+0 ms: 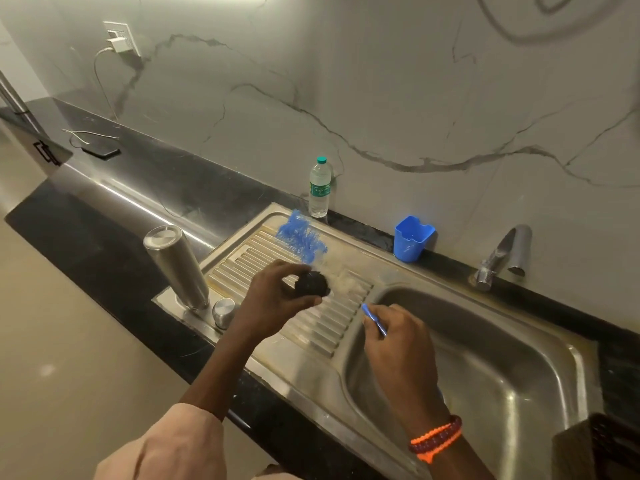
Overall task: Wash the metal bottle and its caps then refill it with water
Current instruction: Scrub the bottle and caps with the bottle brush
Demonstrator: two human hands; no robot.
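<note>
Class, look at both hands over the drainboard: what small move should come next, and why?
Probably bring the blurred blue brush down onto the black cap. The left hand holds that cap over the drainboard, the right hand grips the brush handle, and the bristles sit just above it.

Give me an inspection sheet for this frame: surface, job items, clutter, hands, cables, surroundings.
Surface: steel drainboard beside the sink, stained; black counter.
Job's things: metal bottle stands inverted at the drainboard's left end; steel cap beside it; black cap in the left hand; blue brush blurred.
Clutter: plastic bottle, blue cup, phone.
Hands: left hand in a grip on the black cap; right hand holds the brush handle.
Cables: white cable runs from charger toward the phone.
Surroundings: marble wall, tap, no water running.
</note>
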